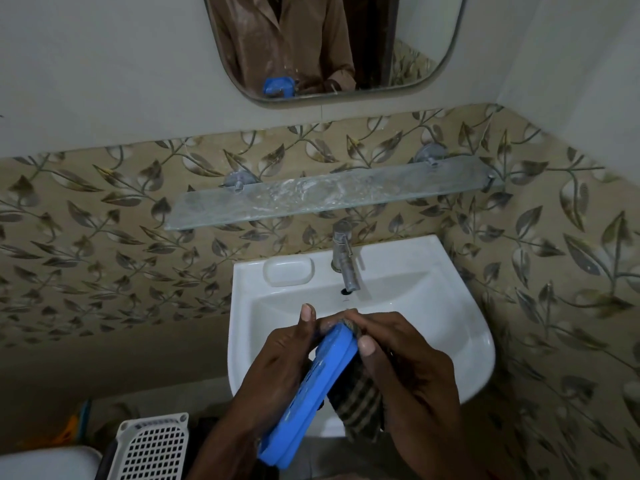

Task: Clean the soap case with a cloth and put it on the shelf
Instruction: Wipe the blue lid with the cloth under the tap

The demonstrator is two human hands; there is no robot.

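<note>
Nearest the camera, over the front rim of the sink (242,358), the left hand (277,368) is closed around a blue soap case (311,393), thumb up at its far end and fingers wrapped behind, so the case stands on edge and tilted, one long side turned toward the other hand. That grip seems meant to steady the case and offer its edge for wiping. The right hand (408,375) is closed on a dark checked cloth (360,407), pinching it against the far end of the case with thumb and fingertips, while the rest of the cloth hangs down between the case and the palm; the cleaning step looks to be under way, and working above the basin would let any drips fall into it. At the lower left edge of the view sits a white plastic basket (152,448) with a grid wall, well apart from the hands. Farther off, a metal tap (343,261) stands at the back edge of the sink, with a moulded soap recess (288,270) just beside it on the left. Above that, a glass shelf (329,195) on two metal brackets is fixed to the leaf-patterned tiles; it bears smeared marks and nothing stands on it, so the case has a free spot there. Highest, a mirror (332,46) reflects the case and a brown sleeve.
</note>
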